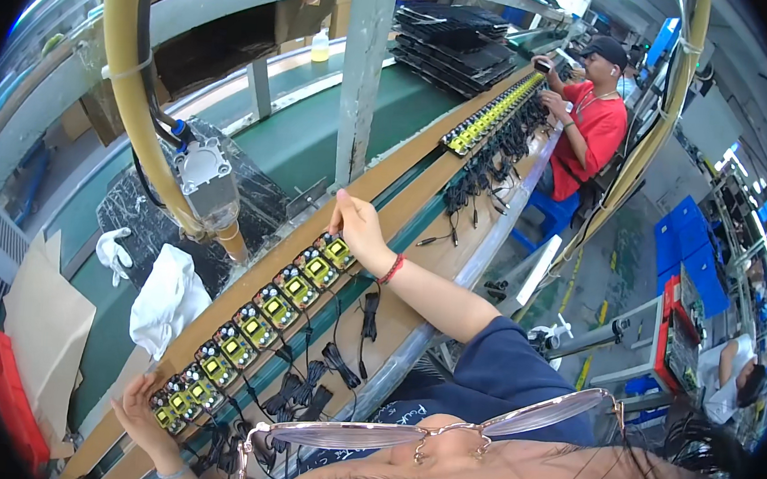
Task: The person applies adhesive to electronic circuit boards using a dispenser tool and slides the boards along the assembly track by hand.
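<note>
A long row of small circuit boards (255,329) with yellow-topped transformers lies diagonally along the brown-edged rails of the line. My left hand (144,414) is at its near-left end, fingers curled against the edge boards. At the far-right end my right hand (359,234), with a red bracelet at the wrist, has its thumb and fingers closed at the last board; the fingertips are partly hidden. Black cables (301,390) hang from the boards' near side and lie bunched on the brown surface.
Farther along, a person in a red shirt (595,135) handles a similar board row (494,113) with cables. Stacked black trays (453,47) stand on the green belt (304,157). A metal post (365,76), yellow hose (127,57) and white cloth (167,299) are beyond my hands.
</note>
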Demonstrator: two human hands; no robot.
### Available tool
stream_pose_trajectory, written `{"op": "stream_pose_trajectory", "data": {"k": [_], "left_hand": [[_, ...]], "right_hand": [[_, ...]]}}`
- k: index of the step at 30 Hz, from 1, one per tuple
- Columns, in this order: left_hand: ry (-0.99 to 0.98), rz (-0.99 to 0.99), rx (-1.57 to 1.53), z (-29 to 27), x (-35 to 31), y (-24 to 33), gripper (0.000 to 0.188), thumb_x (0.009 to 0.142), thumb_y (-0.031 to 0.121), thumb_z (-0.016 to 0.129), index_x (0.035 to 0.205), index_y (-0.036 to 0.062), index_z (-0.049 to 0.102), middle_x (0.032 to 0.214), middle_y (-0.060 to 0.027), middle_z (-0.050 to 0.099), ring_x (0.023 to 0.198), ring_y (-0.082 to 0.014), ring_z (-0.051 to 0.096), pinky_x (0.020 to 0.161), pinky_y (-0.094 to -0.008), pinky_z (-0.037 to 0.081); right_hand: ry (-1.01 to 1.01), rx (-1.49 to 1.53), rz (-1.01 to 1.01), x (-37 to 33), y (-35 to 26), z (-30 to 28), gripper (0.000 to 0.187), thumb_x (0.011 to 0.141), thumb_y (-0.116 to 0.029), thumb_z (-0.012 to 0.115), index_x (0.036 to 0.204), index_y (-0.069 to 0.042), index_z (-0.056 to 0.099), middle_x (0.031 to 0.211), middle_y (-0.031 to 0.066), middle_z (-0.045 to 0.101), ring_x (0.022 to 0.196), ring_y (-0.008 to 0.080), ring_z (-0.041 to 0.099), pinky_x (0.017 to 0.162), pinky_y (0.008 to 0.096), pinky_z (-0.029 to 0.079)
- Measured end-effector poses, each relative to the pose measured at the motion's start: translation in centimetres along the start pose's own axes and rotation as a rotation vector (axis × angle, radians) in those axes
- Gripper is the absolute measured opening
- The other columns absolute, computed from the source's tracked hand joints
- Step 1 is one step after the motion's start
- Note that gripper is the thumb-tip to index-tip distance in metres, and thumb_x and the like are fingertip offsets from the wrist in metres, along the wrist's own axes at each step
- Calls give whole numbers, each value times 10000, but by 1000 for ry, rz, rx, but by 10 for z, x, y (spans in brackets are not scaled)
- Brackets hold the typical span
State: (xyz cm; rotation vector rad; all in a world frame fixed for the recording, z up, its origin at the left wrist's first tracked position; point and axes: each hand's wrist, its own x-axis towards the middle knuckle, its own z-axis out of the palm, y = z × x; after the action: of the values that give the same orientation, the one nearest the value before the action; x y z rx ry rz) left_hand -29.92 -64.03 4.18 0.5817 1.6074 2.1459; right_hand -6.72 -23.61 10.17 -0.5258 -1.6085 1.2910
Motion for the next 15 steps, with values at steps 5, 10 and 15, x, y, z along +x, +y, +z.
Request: {"op": "stream_pose_trajectory", "data": {"k": [5, 10, 15], "left_hand": [[18, 46, -156, 4, 0, -5, 599, 983, 441, 184, 962, -18, 568, 954, -176, 622, 980, -271, 569, 948, -378, 372], [167, 16, -81, 15, -9, 2, 559, 986, 426, 217, 939, -11, 562, 915, -154, 621, 940, -241, 567, 933, -366, 374], [124, 60, -80, 24, -15, 7, 532, 986, 420, 231, 935, -7, 544, 884, -153, 612, 920, -235, 560, 925, -358, 370]], "right_hand": [[-269, -734, -354, 6, -41, -1, 308, 828, -353, 638, 849, -46, 622, 892, 67, 644, 892, 240, 562, 787, 328, 429], [-763, -290, -283, 22, -70, 54, 486, 773, -306, 717, 1133, -18, 563, 996, 83, 637, 966, 202, 573, 904, 311, 419], [-1114, 117, 55, 25, -57, 107, 382, 832, -279, 673, 1068, 1, 564, 708, 13, 543, 612, 98, 533, 610, 261, 445]]}}
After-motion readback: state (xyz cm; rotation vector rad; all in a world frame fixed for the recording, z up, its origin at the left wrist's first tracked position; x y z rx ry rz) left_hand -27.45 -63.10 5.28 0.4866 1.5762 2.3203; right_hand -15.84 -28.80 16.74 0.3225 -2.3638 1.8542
